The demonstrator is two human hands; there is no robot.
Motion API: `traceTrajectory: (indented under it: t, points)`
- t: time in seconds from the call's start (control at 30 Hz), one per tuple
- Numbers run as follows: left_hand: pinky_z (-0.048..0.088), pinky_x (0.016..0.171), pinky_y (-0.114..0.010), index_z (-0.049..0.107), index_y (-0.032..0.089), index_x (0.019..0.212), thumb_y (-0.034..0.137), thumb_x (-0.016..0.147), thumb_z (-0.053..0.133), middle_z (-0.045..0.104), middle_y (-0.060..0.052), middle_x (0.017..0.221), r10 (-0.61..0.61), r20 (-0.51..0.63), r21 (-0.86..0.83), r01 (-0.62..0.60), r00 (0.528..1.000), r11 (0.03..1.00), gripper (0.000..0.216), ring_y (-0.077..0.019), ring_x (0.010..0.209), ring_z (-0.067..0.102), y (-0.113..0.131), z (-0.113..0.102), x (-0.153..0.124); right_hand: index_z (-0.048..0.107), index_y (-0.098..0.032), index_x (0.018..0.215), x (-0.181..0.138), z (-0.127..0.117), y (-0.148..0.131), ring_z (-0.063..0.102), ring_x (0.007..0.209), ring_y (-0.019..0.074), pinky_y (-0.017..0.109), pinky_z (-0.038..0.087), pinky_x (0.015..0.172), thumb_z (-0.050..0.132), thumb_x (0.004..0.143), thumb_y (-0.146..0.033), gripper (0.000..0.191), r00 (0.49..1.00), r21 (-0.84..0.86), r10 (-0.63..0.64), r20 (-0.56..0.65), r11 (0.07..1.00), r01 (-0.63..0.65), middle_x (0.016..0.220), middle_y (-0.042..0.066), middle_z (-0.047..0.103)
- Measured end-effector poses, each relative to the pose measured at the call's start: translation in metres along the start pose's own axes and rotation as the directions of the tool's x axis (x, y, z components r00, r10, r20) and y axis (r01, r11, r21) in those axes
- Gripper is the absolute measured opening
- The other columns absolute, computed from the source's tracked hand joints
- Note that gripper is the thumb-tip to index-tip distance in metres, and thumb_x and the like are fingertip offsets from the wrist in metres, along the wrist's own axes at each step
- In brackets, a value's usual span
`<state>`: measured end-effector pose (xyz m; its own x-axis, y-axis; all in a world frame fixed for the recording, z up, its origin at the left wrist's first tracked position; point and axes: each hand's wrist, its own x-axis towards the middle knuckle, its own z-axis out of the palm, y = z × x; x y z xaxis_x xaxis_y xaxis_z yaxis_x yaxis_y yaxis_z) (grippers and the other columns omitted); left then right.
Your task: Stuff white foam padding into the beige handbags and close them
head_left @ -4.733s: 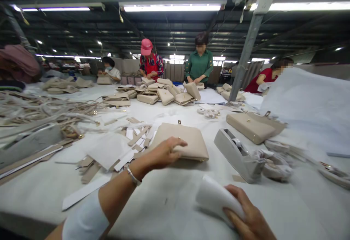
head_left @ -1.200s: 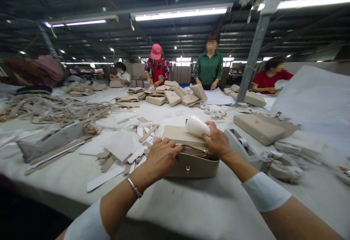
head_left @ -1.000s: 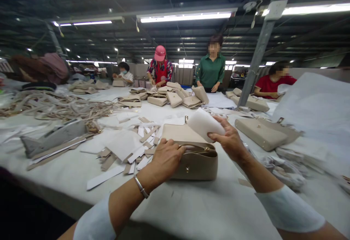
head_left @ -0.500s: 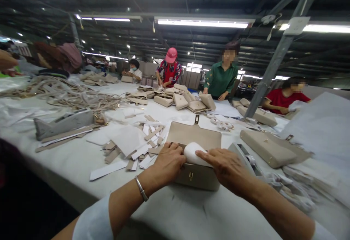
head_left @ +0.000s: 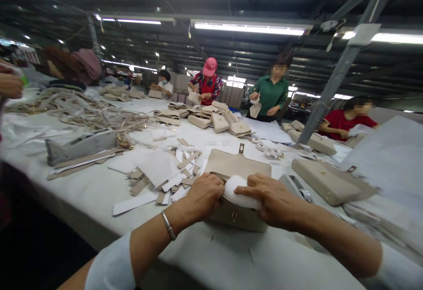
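A beige handbag (head_left: 236, 220) stands on the table in front of me, its flap (head_left: 238, 163) folded open to the back and a gold clasp on its front. White soft padding (head_left: 234, 187) sits in the bag's mouth and bulges above the rim. My left hand (head_left: 205, 195) is closed on the bag's upper left edge, with a bangle at the wrist. Over the right side, my right hand (head_left: 276, 199) presses the padding with its index finger stretched out. Its other fingers are curled against the padding and rim; the thumb is hidden.
Beige and white strips (head_left: 178, 173) lie left of the bag, near a grey tape dispenser (head_left: 82, 146) and tangled straps (head_left: 95, 109). A second handbag (head_left: 325, 182) lies at right. Bags are heaped (head_left: 214, 116) farther back, where co-workers stand. A slanted post (head_left: 327, 83) rises at right.
The padding sits slightly lower in the bag, and my right index finger has shifted a little on it. Across the table, the green-sleeved co-worker has lifted a small beige item. My view has shifted slightly.
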<state>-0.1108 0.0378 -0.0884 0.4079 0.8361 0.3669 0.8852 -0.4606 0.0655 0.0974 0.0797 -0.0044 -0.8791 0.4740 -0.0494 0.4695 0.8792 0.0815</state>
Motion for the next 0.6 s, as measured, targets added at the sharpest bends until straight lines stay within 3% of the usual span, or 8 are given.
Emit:
traceTrajectory:
  t: [0.1, 0.27, 0.47, 0.6]
  points:
    - [0.039, 0.092, -0.038, 0.063, 0.018, 0.09, 0.022, 0.074, 0.067, 0.066, -0.005, 0.099, 0.026, -0.012, -0.047, -0.027, 1.0, 0.999, 0.018, -0.0233, 0.104, 0.055, 0.0, 0.002, 0.0, 0.054, -0.024, 0.122, 0.001, 0.01, 0.007, 0.047, 0.115, 0.0244, 0.034, 0.038, 0.094, 0.054, 0.058, -0.005, 0.067, 0.998, 0.176, 0.059, -0.029, 0.983, -0.053, 0.128, 0.008, 0.051]
    - [0.039, 0.095, -0.038, 0.062, 0.017, 0.092, 0.021, 0.07, 0.069, 0.065, -0.007, 0.102, 0.036, 0.01, -0.051, -0.036, 0.999, 0.998, 0.023, -0.0244, 0.106, 0.055, -0.003, 0.0, 0.001, 0.056, -0.024, 0.12, -0.003, 0.023, 0.008, 0.055, 0.105, 0.02, 0.03, 0.041, 0.091, 0.045, 0.057, 0.001, 0.069, 0.996, 0.235, -0.014, -0.083, 0.971, 0.033, 0.116, 0.003, 0.062]
    - [0.038, 0.096, -0.039, 0.063, 0.019, 0.093, 0.02, 0.069, 0.068, 0.065, -0.006, 0.101, 0.046, 0.027, -0.086, -0.044, 0.999, 0.995, 0.025, -0.0248, 0.108, 0.054, -0.003, -0.003, 0.001, 0.063, -0.029, 0.115, 0.0, 0.002, 0.012, 0.062, 0.095, 0.0156, 0.022, 0.042, 0.086, 0.043, 0.062, 0.001, 0.064, 0.994, 0.436, -0.109, 0.03, 0.896, 0.086, 0.107, -0.004, 0.068]
    - [0.037, 0.097, -0.038, 0.064, 0.021, 0.09, 0.022, 0.07, 0.068, 0.065, -0.005, 0.104, 0.085, 0.044, -0.098, -0.081, 0.995, 0.992, 0.02, -0.0235, 0.109, 0.053, -0.006, -0.005, -0.001, 0.067, -0.029, 0.107, 0.003, -0.005, 0.005, 0.062, 0.093, 0.0151, 0.022, 0.042, 0.085, 0.043, 0.063, 0.003, 0.059, 0.985, 0.41, -0.174, 0.011, 0.899, 0.154, 0.101, -0.003, 0.069]
